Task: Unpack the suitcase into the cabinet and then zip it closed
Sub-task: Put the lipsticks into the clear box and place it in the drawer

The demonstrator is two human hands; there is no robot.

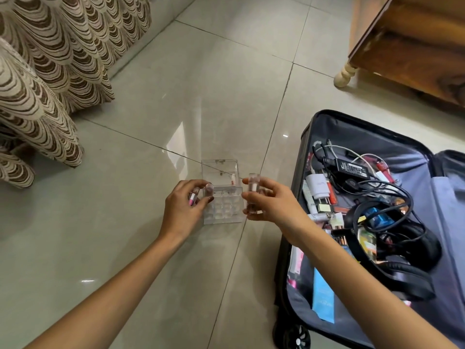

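An open dark suitcase (327,127) lies on the floor at the right, filled with cables, a black power adapter (352,168), a white charger (317,185), black headphones (407,273) and cosmetics. A clear acrylic organizer box (222,210) with small compartments stands on the tiles, lid up. My left hand (182,207) holds small tubes, one with a pink end (192,199), at the box's left side. My right hand (271,200) grips a clear tube (253,190) at the box's right side.
A wooden cabinet (412,41) on a pale turned leg (344,74) stands at the top right. A brown and cream patterned fabric (50,71) hangs at the left. Glossy grey floor tiles (176,96) stretch between them.
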